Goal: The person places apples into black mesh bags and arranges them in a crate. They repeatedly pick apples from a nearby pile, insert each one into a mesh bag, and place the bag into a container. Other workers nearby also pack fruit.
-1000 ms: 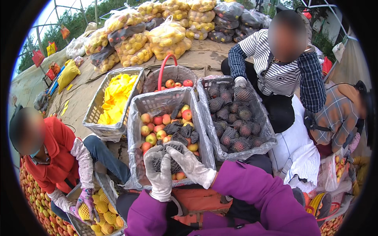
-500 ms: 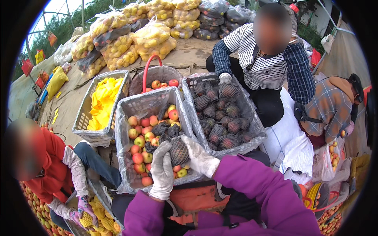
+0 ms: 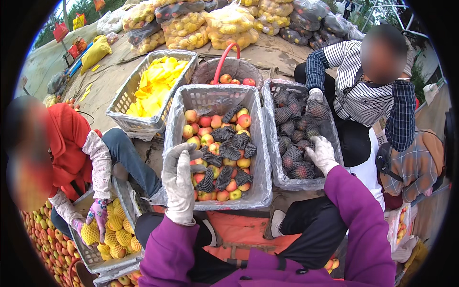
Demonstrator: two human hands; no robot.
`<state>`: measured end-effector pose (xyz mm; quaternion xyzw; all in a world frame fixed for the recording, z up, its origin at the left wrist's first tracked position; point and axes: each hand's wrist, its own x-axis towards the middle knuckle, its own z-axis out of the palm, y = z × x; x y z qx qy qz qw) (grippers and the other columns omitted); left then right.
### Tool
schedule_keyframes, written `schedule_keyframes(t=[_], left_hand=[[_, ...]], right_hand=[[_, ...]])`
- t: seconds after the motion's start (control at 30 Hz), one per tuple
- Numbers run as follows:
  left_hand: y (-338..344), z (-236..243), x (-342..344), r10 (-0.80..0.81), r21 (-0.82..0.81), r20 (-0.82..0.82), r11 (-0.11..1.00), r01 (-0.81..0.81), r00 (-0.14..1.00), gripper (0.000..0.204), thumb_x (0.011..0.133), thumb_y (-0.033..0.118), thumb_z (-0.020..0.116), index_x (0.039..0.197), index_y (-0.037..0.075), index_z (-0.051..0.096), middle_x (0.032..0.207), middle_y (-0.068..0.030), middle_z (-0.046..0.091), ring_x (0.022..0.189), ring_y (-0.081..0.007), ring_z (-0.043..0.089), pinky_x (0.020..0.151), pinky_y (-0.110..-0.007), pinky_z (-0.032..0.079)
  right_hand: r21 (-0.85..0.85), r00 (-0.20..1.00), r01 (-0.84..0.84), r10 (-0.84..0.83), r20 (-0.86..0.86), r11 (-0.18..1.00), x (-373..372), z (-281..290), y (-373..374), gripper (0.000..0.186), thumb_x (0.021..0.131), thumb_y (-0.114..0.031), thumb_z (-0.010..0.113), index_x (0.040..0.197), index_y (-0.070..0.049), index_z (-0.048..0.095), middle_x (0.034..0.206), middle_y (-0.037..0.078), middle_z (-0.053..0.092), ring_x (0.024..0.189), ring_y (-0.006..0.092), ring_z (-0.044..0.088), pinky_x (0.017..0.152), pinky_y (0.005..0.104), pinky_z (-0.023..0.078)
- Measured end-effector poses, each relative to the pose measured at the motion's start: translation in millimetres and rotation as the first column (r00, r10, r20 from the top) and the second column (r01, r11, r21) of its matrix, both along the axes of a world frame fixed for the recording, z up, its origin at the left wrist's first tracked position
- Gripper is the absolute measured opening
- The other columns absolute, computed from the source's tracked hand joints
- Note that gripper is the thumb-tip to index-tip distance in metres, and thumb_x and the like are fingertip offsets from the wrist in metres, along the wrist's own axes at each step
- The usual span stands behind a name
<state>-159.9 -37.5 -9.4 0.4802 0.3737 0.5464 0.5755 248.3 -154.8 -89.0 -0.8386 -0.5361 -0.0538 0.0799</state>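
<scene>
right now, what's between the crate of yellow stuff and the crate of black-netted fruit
In the head view, a crate holding apples and black nets stands between them; a red-handled basket sits just beyond its far end.

You're looking down and forward from your own head, the left fisheye catching the apple crate (image 3: pixel 229 204) up close, stacked bags (image 3: pixel 186 33) farther off.

Brown sheeting (image 3: pixel 114 67) carries crates (image 3: pixel 224 205), a basket (image 3: pixel 202 72), filled bags (image 3: pixel 232 38).

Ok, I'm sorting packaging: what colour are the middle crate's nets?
Dark grey; the nets show best in the head view.
</scene>
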Motion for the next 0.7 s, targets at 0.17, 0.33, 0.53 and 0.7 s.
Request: schedule_keyframes(t=[0.17,0.33,0.53,0.7], left_hand=[[2,1,-3,-0.020,-0.070,0.005,0.997,0.020,1.000,0.020,0.097,0.014,0.048,0.108,0.002,0.059,0.108,-0.0092,0.062,0.090,-0.0157,0.063,0.065,-0.027,0.056],[5,4,-5,-0.021,-0.045,0.005,0.999,0.021,1.000,0.020,0.096,0.013,0.048,0.107,-0.001,0.059,0.104,-0.0109,0.063,0.087,-0.0169,0.064,0.065,-0.027,0.057],[11,5,-11,-0.007,-0.081,0.031,0.997,0.010,0.999,0.019,0.096,0.013,0.048,0.107,0.000,0.058,0.103,-0.0103,0.063,0.087,-0.0176,0.065,0.066,-0.027,0.057],[9,1,-12,-0.089,-0.141,-0.001,0.986,0.088,0.996,0.021,0.096,0.015,0.051,0.109,0.000,0.058,0.101,-0.0095,0.063,0.082,-0.0145,0.064,0.065,-0.025,0.054]], right_hand=[[-0.146,0.747,-0.644,0.577,-0.329,0.751,-160,-10,80,0.017,0.079,-0.015,0.060,0.094,-0.007,0.064,0.089,0.015,0.065,0.084,0.0316,0.064,0.076,0.0417,0.051],[-0.580,0.847,-0.501,0.501,-0.177,0.642,-204,-163,89,0.023,0.083,-0.019,0.054,0.099,-0.008,0.067,0.102,0.014,0.066,0.092,0.0315,0.065,0.075,0.0440,0.051],[-0.533,0.860,-0.485,0.269,-0.434,0.693,-188,-179,105,0.028,0.084,-0.015,0.052,0.106,-0.005,0.065,0.102,0.020,0.065,0.097,0.0329,0.064,0.083,0.0434,0.050],[-0.221,0.307,-0.414,-0.093,-0.947,0.883,-175,-54,94,0.049,0.080,-0.011,0.066,0.125,0.003,0.051,0.109,0.017,0.063,0.091,0.0220,0.062,0.075,0.0337,0.050]])
